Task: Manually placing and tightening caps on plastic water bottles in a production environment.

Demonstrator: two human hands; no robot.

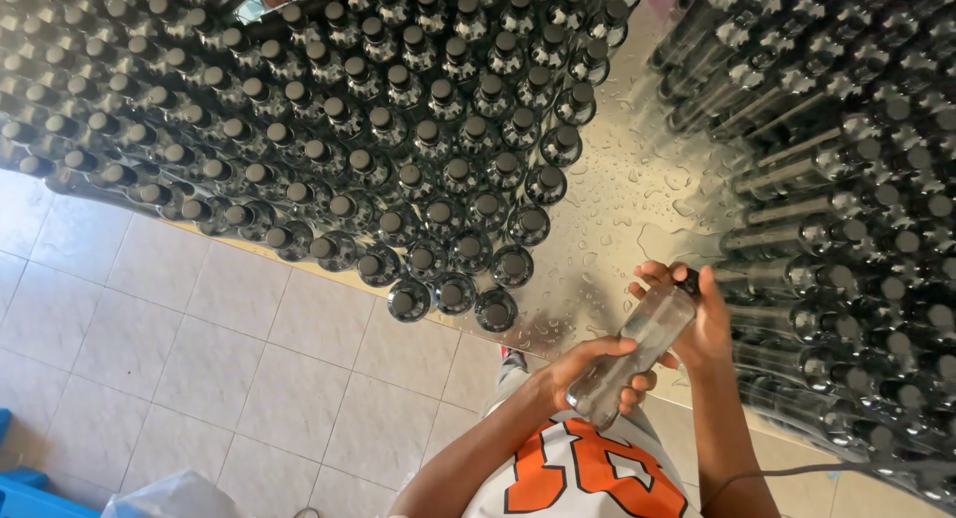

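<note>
Fingers (pixel 609 351) of our left hand (pixel 588 369) wrap tight round the lower body of a clear bottle (pixel 637 351); the right hand (pixel 697 324) closes over its dark cap (pixel 687 282), fingers curled on it. We hold the bottle tilted, just above the near edge of the wet metal worktop (pixel 597 229), close to our orange-and-white shirt (pixel 588 473). To the bottle's left stand packed rows of capped bottles (pixel 398 129); to its right, another mass of bottles (pixel 846 209). Below the worktop's edge, pale floor tiles (pixel 199 349); water drops bead the bare metal.
</note>
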